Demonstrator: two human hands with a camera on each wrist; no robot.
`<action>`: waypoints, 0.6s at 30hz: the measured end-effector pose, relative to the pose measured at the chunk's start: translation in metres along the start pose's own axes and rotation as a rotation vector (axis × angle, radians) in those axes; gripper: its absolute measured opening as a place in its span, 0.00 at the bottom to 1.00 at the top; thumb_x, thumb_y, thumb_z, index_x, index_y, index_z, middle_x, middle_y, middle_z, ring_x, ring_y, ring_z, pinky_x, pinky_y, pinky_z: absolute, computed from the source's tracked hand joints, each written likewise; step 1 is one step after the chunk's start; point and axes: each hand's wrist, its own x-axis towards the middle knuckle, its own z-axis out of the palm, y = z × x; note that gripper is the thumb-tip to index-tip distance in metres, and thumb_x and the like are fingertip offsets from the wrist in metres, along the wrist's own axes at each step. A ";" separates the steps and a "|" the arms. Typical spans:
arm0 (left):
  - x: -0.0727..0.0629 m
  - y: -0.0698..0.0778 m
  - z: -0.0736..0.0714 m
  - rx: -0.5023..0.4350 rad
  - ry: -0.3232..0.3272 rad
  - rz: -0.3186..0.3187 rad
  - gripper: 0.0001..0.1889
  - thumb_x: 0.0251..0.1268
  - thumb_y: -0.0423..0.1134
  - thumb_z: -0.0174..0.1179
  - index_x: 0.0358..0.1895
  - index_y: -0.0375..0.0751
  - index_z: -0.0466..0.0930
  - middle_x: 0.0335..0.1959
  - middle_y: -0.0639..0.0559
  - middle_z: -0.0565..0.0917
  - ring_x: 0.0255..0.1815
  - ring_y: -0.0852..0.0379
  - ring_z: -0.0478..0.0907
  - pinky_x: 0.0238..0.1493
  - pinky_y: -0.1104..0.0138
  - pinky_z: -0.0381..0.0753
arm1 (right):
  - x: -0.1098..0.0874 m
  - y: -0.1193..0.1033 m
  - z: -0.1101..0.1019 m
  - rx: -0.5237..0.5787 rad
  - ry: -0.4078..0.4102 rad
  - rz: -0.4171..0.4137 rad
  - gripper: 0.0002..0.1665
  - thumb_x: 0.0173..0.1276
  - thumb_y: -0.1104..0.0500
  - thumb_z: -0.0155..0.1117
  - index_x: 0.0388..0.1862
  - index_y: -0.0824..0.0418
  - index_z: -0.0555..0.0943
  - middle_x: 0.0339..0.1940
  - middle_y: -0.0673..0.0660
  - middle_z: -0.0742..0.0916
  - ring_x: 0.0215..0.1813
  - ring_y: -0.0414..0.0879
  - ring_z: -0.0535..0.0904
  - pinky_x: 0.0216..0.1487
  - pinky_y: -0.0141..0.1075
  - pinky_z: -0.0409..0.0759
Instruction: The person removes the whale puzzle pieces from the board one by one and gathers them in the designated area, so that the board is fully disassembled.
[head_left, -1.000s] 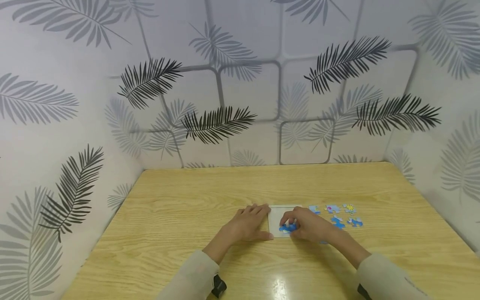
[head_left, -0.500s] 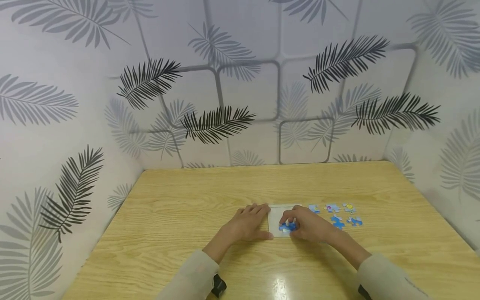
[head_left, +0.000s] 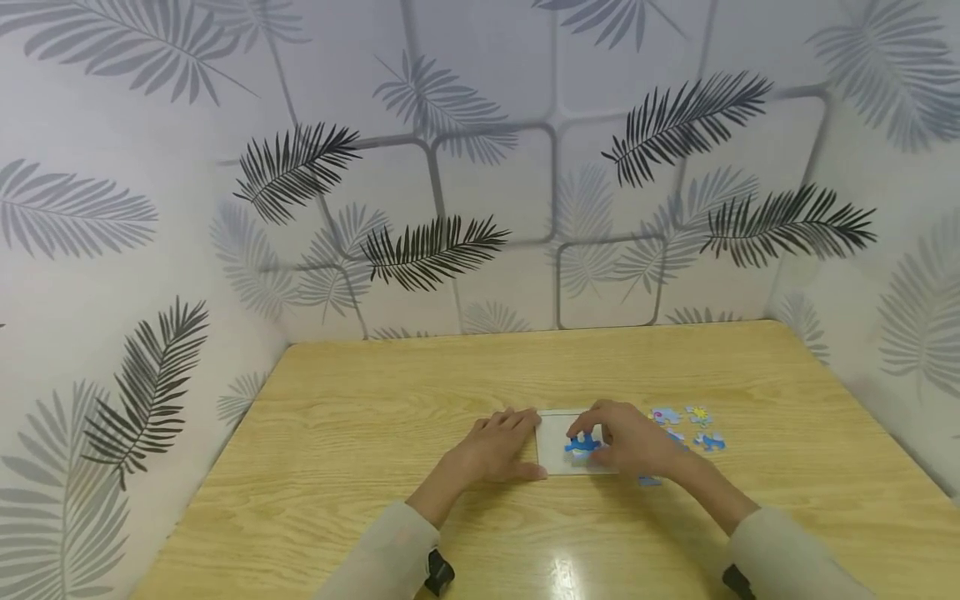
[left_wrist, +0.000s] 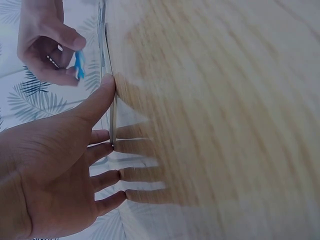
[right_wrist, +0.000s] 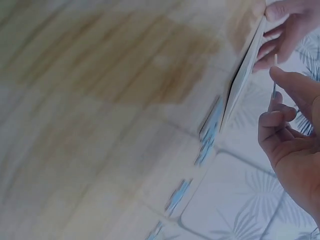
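A pale, flat puzzle tray [head_left: 551, 454] with a thin raised border lies on the table between both hands. My left hand [head_left: 491, 450] rests along its left edge, fingers spread, with thumb and fingertips touching the border. Above the tray, my right hand [head_left: 637, 442] pinches a blue jigsaw puzzle piece [head_left: 581, 444] between thumb and fingers. The left wrist view shows this jigsaw puzzle piece [left_wrist: 79, 65] held apart from the tray. Seen edge-on in the right wrist view, the jigsaw puzzle piece [right_wrist: 274, 87] is a thin strip at the fingertips.
Several loose puzzle pieces lie right of the tray, including one with a yellow sun [head_left: 699, 414], one with a pink swirl [head_left: 664, 415] and a blue-and-white one [head_left: 709, 442]. Another blue piece [head_left: 649, 481] shows below my right wrist. A leaf-patterned wall [head_left: 495, 275] borders the wooden table [head_left: 360, 400].
My right hand has raised the jigsaw puzzle piece from the tray and shifted slightly right and away from me. My left hand has stayed at the tray's edge.
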 end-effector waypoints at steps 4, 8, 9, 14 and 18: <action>0.002 -0.003 0.005 -0.005 0.000 0.000 0.43 0.72 0.64 0.61 0.82 0.50 0.55 0.84 0.51 0.58 0.84 0.42 0.53 0.79 0.42 0.57 | -0.014 0.008 -0.013 0.044 0.030 0.000 0.18 0.61 0.70 0.76 0.50 0.59 0.88 0.42 0.53 0.85 0.27 0.37 0.67 0.28 0.31 0.72; -0.002 -0.001 0.001 -0.009 -0.005 0.009 0.44 0.72 0.63 0.61 0.82 0.48 0.55 0.84 0.50 0.58 0.84 0.42 0.53 0.79 0.42 0.57 | -0.031 0.018 -0.027 0.039 0.043 0.020 0.17 0.61 0.67 0.78 0.49 0.57 0.88 0.43 0.52 0.86 0.27 0.36 0.67 0.28 0.31 0.71; -0.003 0.000 -0.001 -0.008 -0.005 0.011 0.43 0.73 0.63 0.60 0.82 0.48 0.55 0.84 0.50 0.58 0.84 0.42 0.53 0.79 0.43 0.57 | -0.035 0.021 -0.030 0.037 0.044 0.032 0.17 0.61 0.67 0.78 0.49 0.57 0.88 0.43 0.52 0.86 0.27 0.36 0.66 0.28 0.31 0.71; -0.005 0.001 -0.004 0.001 -0.002 0.009 0.43 0.72 0.62 0.61 0.82 0.47 0.56 0.84 0.50 0.59 0.84 0.41 0.54 0.79 0.43 0.58 | -0.057 0.035 -0.042 0.013 0.060 0.054 0.17 0.60 0.66 0.79 0.48 0.58 0.88 0.41 0.51 0.86 0.26 0.35 0.65 0.27 0.31 0.69; -0.004 0.001 -0.003 -0.002 0.005 0.013 0.43 0.72 0.62 0.62 0.81 0.47 0.57 0.83 0.49 0.60 0.83 0.41 0.55 0.78 0.42 0.59 | -0.072 0.045 -0.047 -0.021 0.076 0.047 0.16 0.57 0.69 0.77 0.45 0.58 0.89 0.37 0.49 0.86 0.25 0.33 0.63 0.30 0.29 0.71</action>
